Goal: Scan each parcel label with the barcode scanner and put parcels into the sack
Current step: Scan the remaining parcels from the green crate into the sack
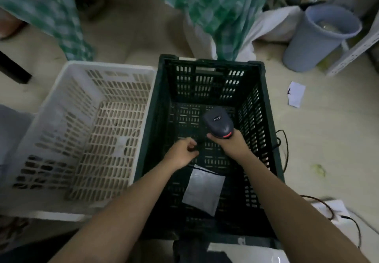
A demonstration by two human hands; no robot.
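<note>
My right hand (229, 146) grips a dark grey barcode scanner (218, 122) with a red trigger band, held over the inside of the black slotted crate (264, 107). My left hand (182, 153) hovers just left of it with fingers curled in. A small dark shape sits by its fingertips, and I cannot tell whether the hand holds it. A flat grey parcel (203, 193) lies on the crate floor below my forearms. A green-and-white checked sack (217, 14) hangs behind the crate's far wall.
A white slotted crate (61, 107) stands left of the black one. A grey bin (320, 37) sits at the back right, a paper scrap (296, 96) lies on the floor, and a dark cable (285, 150) runs along the crate's right side. White packets (246, 252) lie at the bottom edge.
</note>
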